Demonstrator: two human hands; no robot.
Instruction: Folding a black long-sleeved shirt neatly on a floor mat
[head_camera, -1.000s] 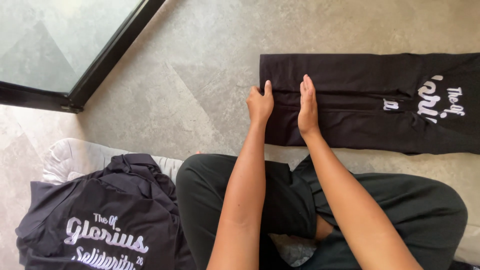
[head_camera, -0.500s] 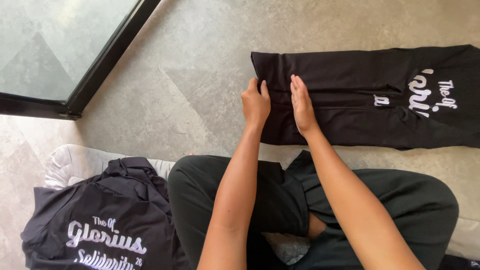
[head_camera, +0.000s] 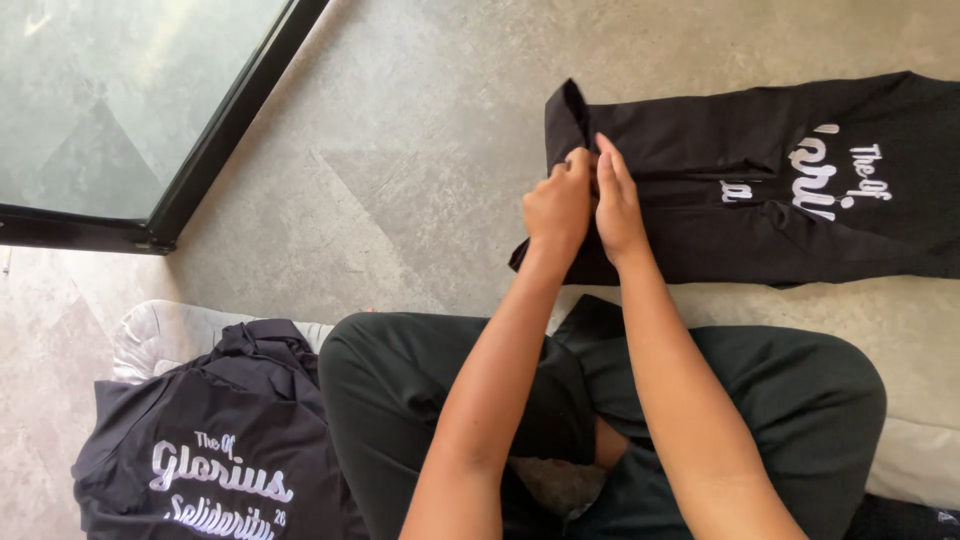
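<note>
Folded black garment with white lettering, lying on the grey floor beyond the seated person's knees. Since the preceding views, both hands have gone from pressing flat to pinching: the left hand and right hand now grip the garment's near end, whose corner stands lifted off the floor, so a further fold appears under way. Count: two hands, one garment in hand, one dark heap of like garments left of the knees, on a pale cushion.
</note>
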